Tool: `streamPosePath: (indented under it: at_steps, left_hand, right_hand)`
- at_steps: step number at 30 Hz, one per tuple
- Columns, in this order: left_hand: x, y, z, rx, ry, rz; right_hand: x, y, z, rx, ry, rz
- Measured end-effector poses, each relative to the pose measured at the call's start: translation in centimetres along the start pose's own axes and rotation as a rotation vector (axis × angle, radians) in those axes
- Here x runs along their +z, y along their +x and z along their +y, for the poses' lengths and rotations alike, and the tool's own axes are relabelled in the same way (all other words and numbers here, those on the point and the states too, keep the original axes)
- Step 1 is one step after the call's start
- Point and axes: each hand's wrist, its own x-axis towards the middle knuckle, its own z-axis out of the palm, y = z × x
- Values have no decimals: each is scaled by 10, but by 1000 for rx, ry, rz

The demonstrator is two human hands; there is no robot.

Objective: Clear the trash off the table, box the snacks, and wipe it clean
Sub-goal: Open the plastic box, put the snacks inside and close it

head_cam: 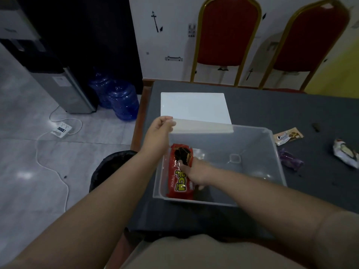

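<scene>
A clear plastic box [272,152] stands on the dark table [291,113]. My left hand [159,131] grips the near left corner of its white lid [194,107], which is tilted up behind the box. My right hand [196,171] reaches inside the box and holds a red wafer packet [179,181] against the box's left wall. To the right of the box lie an Oreo packet [288,136], a crumpled purple wrapper [290,160] and a torn white wrapper [345,153].
A black bin [110,167] stands on the floor left of the table. Two red chairs [227,35] sit behind the table. A small dark scrap [316,127] lies far right. Blue water jugs [122,101], a dispenser and a power strip with cable are on the floor.
</scene>
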Motion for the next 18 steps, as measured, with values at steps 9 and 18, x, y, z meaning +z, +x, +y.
streamPosePath:
  at_steps: [9, 18]
  left_hand:
    - [-2, -3, 0, 68, 94, -8]
    - [1, -5, 6, 148, 319, -77]
  right_hand:
    - [0, -1, -2, -27, -608, -81]
    - [-50, -41, 26, -79, 250, 210]
